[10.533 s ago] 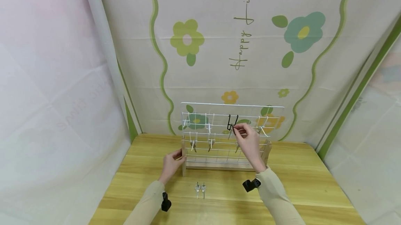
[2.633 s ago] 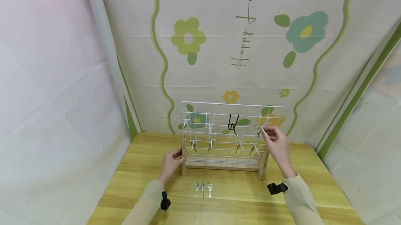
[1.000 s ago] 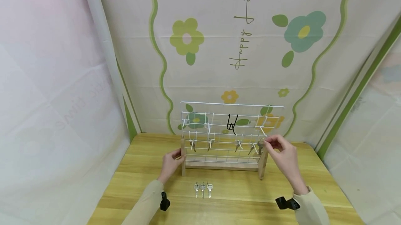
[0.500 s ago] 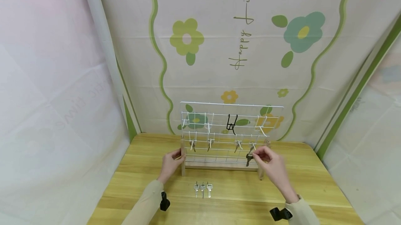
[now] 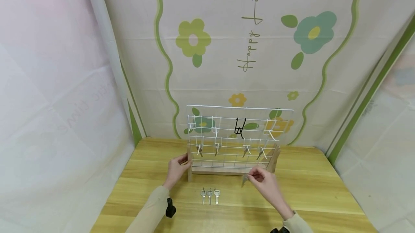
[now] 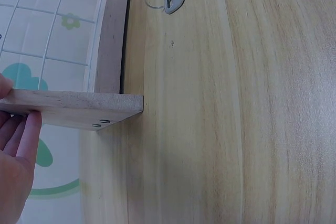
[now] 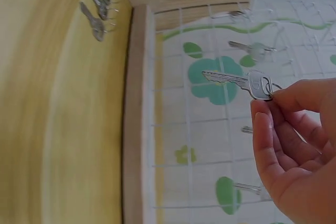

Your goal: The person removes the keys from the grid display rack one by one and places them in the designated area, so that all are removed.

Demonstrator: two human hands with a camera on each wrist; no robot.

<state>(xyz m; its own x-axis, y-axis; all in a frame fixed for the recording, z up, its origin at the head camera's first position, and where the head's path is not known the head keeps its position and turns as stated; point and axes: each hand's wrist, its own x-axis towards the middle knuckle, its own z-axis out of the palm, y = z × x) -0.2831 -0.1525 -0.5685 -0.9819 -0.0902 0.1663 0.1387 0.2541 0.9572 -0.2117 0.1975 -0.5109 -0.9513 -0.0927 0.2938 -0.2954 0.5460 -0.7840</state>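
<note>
My right hand pinches a silver key by its small ring between thumb and forefinger. In the head view that key hangs just in front of the rack's lower right part, above the table. My left hand grips the left wooden upright of the white wire rack, thumb on one side and fingers on the other. Three keys lie in a row on the table before the rack. Along the rack's lower row, several keys hang from white hooks.
The upper row carries white hooks and one black hook, with no keys showing on them. The rack stands on a wooden table, and a flower-printed cloth rises behind it.
My right hand has taken a key off the upper right hook and carried it down and leftward to the rack's front. My left hand stays on the upright.
</note>
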